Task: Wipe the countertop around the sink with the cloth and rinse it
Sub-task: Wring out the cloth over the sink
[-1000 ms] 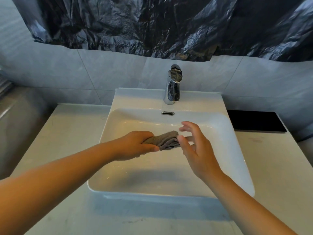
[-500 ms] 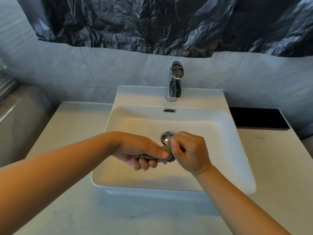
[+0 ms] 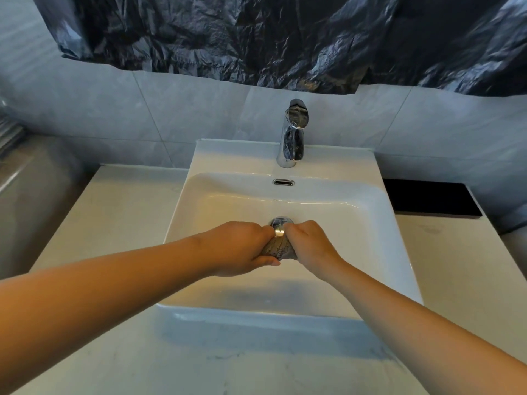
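Note:
A grey cloth is bunched into a tight roll over the white sink basin, just in front of the chrome drain. My left hand grips its left end and my right hand grips its right end, fists close together. Only a short middle part of the cloth shows between them. The chrome faucet stands at the back of the sink, and no water is visible from it. Pale marble countertop lies on both sides of the sink.
A black rectangular mat lies on the counter at the back right. A crumpled black plastic sheet hangs over the tiled wall above. The counter's left edge drops beside a grey ledge.
My right hand has gone from open beside the cloth to closed on its right end. Both hands have drawn together over the drain, squeezing the cloth into a tight roll.

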A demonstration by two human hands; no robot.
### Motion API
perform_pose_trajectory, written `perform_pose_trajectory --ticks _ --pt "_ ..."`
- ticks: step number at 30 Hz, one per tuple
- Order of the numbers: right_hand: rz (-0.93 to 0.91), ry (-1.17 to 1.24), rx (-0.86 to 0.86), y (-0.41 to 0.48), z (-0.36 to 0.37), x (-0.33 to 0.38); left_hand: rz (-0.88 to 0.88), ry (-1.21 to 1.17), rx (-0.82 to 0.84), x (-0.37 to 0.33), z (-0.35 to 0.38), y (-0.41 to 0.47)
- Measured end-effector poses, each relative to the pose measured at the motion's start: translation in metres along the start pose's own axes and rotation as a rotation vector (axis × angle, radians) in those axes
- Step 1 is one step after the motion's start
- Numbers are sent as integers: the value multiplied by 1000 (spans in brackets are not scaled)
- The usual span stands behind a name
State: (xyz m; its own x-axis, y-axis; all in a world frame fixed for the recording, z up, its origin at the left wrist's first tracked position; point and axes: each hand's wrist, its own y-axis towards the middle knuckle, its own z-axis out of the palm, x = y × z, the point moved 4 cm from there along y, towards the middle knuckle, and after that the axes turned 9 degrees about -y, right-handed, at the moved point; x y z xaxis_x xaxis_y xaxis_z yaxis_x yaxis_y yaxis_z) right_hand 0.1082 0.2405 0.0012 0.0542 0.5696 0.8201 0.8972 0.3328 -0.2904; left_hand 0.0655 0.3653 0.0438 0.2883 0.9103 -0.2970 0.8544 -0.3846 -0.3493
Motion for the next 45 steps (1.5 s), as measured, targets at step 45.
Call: perform_pose_trajectory --ticks 45 --pt "-241 -322 -59 23 -9 -4 -100 1 108 5 4 31"
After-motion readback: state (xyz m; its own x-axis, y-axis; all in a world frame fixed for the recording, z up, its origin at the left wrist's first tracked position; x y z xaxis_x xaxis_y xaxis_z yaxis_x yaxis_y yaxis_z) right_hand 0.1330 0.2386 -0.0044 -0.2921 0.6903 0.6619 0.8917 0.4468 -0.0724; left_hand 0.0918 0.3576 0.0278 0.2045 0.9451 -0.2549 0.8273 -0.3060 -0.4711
